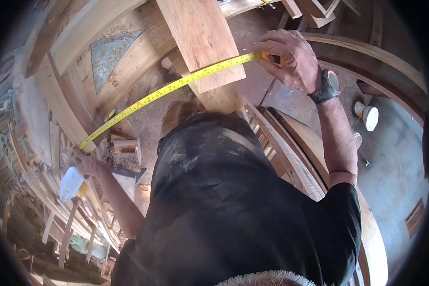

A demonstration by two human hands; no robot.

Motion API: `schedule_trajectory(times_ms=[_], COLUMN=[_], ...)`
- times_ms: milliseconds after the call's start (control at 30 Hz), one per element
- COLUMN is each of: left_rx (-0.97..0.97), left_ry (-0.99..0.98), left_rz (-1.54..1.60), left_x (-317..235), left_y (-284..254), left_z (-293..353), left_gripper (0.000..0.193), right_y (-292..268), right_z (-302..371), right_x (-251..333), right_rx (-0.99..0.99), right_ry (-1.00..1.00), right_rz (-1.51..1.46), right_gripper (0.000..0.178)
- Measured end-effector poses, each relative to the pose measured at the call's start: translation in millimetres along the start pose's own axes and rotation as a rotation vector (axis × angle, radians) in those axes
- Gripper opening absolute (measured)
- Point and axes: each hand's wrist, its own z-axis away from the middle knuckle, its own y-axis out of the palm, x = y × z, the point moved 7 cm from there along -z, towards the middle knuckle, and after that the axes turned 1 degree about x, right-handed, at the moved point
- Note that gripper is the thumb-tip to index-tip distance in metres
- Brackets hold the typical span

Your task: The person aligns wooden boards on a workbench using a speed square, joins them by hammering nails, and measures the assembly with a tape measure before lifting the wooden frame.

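My right hand [291, 59] is closed around the orange-and-dark case of a tape measure [271, 58], at the upper right. Its yellow blade [174, 86] is drawn out in a long line down to the left, crossing above the near end of a light wooden board [202, 40]. At the lower left, my left hand [88, 164] is at the blade's far end, beside the edge of a wooden piece [69, 105]. Its fingers look closed on the blade's tip, though they are dim and partly hidden.
A worn triangular plate [110, 57] lies on wood at the upper left. Stacked timber strips [57, 200] and a whitish translucent container [70, 183] are near my left arm. Long timbers [291, 143] run along my right side. A white bucket [367, 116] is on the floor. A pencil [268, 4] shows at the top.
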Motion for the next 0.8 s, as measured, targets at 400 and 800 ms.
schedule_trajectory(times_ms=[400, 800], left_rx=[0.058, 0.033], left_ry=[-0.018, -0.068], left_rz=[-0.098, -0.014], left_x=[-23.9, -2.9], left_y=[-3.6, -6.0], left_z=[1.2, -6.5], left_gripper=[0.05, 0.047], right_y=[3.6, -1.2], right_z=[5.8, 3.1], right_x=[3.4, 2.9], right_rx=[0.009, -0.048], right_ry=[-0.021, -0.105], right_rz=[-0.102, -0.108], right_gripper=[0.033, 0.032])
